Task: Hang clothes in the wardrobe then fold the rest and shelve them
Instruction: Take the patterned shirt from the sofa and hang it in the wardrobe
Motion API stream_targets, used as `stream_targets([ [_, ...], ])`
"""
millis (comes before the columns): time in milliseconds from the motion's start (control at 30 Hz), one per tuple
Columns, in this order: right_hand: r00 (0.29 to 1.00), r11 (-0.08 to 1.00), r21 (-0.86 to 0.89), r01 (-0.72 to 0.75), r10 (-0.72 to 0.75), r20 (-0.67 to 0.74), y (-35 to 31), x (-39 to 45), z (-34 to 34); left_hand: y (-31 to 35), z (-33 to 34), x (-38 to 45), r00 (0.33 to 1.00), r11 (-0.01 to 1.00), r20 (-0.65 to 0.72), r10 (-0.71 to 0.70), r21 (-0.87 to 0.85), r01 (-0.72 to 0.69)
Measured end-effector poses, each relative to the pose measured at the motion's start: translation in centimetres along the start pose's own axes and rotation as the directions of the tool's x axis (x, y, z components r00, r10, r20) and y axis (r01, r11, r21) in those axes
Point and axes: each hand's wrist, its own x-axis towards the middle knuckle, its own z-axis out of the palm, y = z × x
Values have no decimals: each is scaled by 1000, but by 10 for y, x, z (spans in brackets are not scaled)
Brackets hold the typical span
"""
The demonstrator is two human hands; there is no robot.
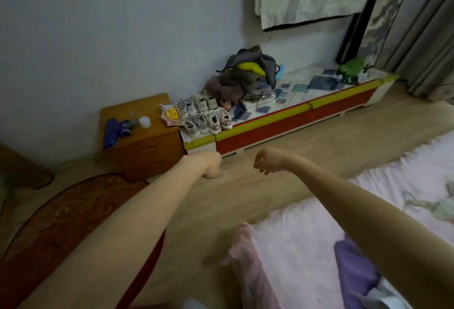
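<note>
The left hand (208, 164) reaches forward over the pale wooden floor (245, 198) with its wrist bent down, so the fingers are hidden and I cannot tell whether they are curled or straight; nothing shows in it. Left of it lies a dark red patterned rug (61, 210), and behind stands an orange wooden bedside cabinet (142, 146) bearing a purple tool (115, 131) and a small white cup (144, 121). The right hand (264, 162) hangs just beside the left, apart from it, fingers loosely curled downward and holding nothing. Beyond both hands runs a long low red and yellow cabinet (294, 122) carrying small pale shoes (206, 117) and a heap of grey, yellow and mauve clothes (248, 75). On the right, the pink-sheeted bed (307, 235) holds a purple garment (353, 272) near the bottom edge.
</note>
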Motion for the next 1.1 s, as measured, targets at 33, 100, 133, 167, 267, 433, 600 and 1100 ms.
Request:
stream_targets([
  [33, 1000, 1000, 5, -10, 9, 3, 1, 11, -5, -1, -8, 13, 1000, 1000, 11, 26, 2, -26],
  [100, 999, 999, 13, -50, 50, 16, 7, 50, -19, -11, -28, 51, 997, 997, 26, 70, 40, -71],
  [133, 997, 997, 18, -76, 76, 27, 10, 70, -25, -18, -36, 71, 994, 994, 43, 101, 46, -103],
  [167, 994, 995, 23, -99, 98, 37, 12, 82, -28, -21, -41, 83, 991, 991, 53, 125, 41, -127],
  [267, 985, 984, 53, -171, 170, 32, 13, 140, -44, -44, -69, 149, 975, 972, 66, 211, 88, -216],
  [433, 962, 950, 163, -265, 273, -23, 9, 221, -94, -72, -149, 253, 943, 922, 126, 308, 204, -329],
  [600, 911, 904, 228, -361, 395, -122, 27, 262, -165, -68, -244, 356, 910, 830, 148, 388, 373, -415],
  [1100, 704, 712, 400, -577, 682, -197, 267, 323, -349, 179, -388, 618, 781, 593, 266, 565, 526, -609],
])
